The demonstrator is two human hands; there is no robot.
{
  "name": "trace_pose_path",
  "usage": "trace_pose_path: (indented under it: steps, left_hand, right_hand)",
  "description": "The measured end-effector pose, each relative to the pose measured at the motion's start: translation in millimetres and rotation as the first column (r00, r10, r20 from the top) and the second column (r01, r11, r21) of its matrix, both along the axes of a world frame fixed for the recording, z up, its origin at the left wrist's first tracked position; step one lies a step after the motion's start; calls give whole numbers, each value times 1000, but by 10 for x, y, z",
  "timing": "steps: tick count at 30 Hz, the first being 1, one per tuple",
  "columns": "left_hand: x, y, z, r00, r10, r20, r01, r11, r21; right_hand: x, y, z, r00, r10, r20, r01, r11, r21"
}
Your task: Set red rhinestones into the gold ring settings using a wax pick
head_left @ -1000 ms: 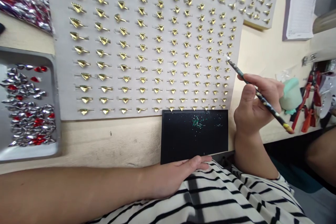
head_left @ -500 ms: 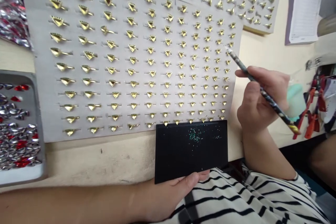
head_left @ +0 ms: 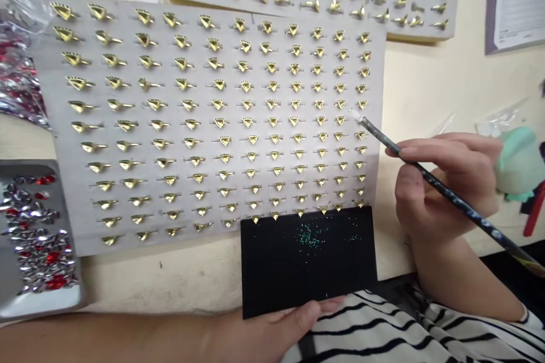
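Observation:
My right hand (head_left: pixel 447 187) pinches a dark, speckled pencil-like stick (head_left: pixel 443 184) between thumb and fingers. Its whitish tip hovers by the right-hand columns of gold rings (head_left: pixel 340 120). These rings, with triangular heads, stand in rows on a pale grey board (head_left: pixel 378 147). At the board's lower edge my left hand (head_left: pixel 293 317) holds a flat black tray (head_left: pixel 310 278) from below, its thumb along the near edge. Tiny green and pale stones (head_left: pixel 310 236) lie scattered over the tray's far half. The left fingers are mostly hidden under it.
A second ring board (head_left: pixel 306 7) lies behind. On the left are a grey tray (head_left: pixel 74 298) of silver and red stones and a plastic bag (head_left: pixel 19 79) of similar stones. To the right sit a mint-green object (head_left: pixel 517 164) and a printed paper pad (head_left: pixel 517 5).
The view has shifted, so boards and trays appear lower. The stick's tip has moved from near the board's right edge slightly left and nearer me. My left hand still holds the black tray.

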State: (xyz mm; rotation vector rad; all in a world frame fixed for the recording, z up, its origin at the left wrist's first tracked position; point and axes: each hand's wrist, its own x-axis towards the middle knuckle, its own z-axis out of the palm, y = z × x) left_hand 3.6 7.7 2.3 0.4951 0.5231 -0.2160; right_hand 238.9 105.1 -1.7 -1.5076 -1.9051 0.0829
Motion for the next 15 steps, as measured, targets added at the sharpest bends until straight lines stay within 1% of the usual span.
trace_pose_path:
  steps: [2,5,8,10,12,15]
  left_hand:
    - [0,-20,-6,1000,7,7,-7,1000,-6]
    - [-10,-55,-17,999,40,11,-40,999,-12]
    - [-21,-62,-14,999,53,3,-53,998,-22]
    - [-23,-41,-3,999,42,-18,-43,999,-26]
    - [-21,-12,10,1000,22,-22,-23,1000,-17]
    - [-13,13,22,1000,9,-4,-9,1000,-2]
  right_hand:
    - [-15,-7,2,1000,-2,15,2,1000,-19]
    - [-24,-10,5,1000,-4,26,4,1000,-12]
    - [10,-9,31,996,44,76,-41,998,-41]
    - [47,-11,55,988,93,123,-85,994,-73]
    - [72,-15,68,982,116,152,-103,991,-88]
    - [59,-23,54,988,87,132,-77,994,-76]
